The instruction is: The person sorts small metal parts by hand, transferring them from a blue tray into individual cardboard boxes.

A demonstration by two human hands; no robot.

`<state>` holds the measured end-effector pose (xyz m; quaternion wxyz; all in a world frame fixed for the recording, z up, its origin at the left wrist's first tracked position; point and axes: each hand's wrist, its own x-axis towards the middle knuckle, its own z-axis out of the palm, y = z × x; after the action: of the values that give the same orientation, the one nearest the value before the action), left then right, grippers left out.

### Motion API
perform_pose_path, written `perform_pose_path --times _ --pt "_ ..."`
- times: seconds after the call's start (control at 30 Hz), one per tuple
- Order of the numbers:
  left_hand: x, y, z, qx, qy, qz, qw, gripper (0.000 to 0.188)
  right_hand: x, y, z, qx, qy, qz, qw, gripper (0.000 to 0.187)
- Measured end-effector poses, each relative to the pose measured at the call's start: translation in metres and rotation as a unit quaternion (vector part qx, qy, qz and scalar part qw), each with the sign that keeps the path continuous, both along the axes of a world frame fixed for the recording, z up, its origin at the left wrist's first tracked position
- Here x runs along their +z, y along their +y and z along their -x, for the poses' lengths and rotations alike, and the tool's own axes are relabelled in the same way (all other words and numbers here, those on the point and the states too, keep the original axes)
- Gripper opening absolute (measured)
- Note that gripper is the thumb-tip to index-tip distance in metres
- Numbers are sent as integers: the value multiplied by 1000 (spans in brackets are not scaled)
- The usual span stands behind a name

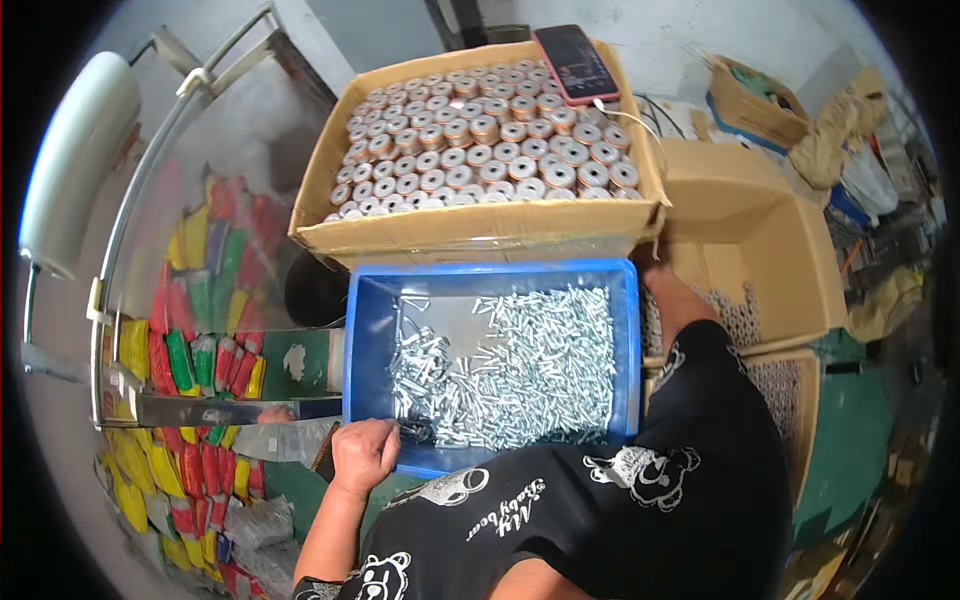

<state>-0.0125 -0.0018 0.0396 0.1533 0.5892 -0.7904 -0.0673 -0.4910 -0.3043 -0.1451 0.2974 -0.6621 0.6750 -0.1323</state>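
Note:
A blue plastic bin sits in front of me, holding many small silvery metal pins, heaped mostly toward the right. My left hand is closed in a fist at the bin's near left corner; whatever its fingers hold, if anything, is hidden. To the right of the bin my right arm reaches forward. Only the wrist end of my right hand shows, beside the large cardboard box, and its fingers are out of sight. That box is packed with upright metal spools with copper-coloured sides.
A phone with a white cable lies on the box's far right corner. Open cardboard boxes with cylindrical parts stand at right. On the left are a clear panel in a metal frame, a white lamp, and red, yellow and green bundles.

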Motion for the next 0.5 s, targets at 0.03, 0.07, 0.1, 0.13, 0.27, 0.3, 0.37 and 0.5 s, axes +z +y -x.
perform_pose_path --times 0.03,0.07,0.1,0.13,0.27,0.3,0.37,0.5 --pt "-1 3 -1 4 -3 13 1000 5 -4 2 -6 -3 -10 -30 1000 28" --pt "-1 4 -1 10 -3 18 1000 5 -8 -1 -1 -13 -18 -60 998 28" --pt "-1 6 -1 12 3 15 1000 6 -15 1 3 -25 -25 -91 995 29" --pt "-1 4 -1 8 10 15 1000 6 -16 -9 6 -42 -30 -120 991 29" --pt "2 0 0 -9 44 19 999 6 -34 -20 74 -137 -41 -235 961 30" --pt "0 0 -2 -13 46 36 998 6 -12 -19 93 -92 -258 -230 934 28" --pt "0 1 -8 -17 44 52 998 13 63 1 113 -8 -511 -186 839 27" --pt "-1 0 -9 -23 59 61 996 20 249 56 70 62 -392 -57 916 28"
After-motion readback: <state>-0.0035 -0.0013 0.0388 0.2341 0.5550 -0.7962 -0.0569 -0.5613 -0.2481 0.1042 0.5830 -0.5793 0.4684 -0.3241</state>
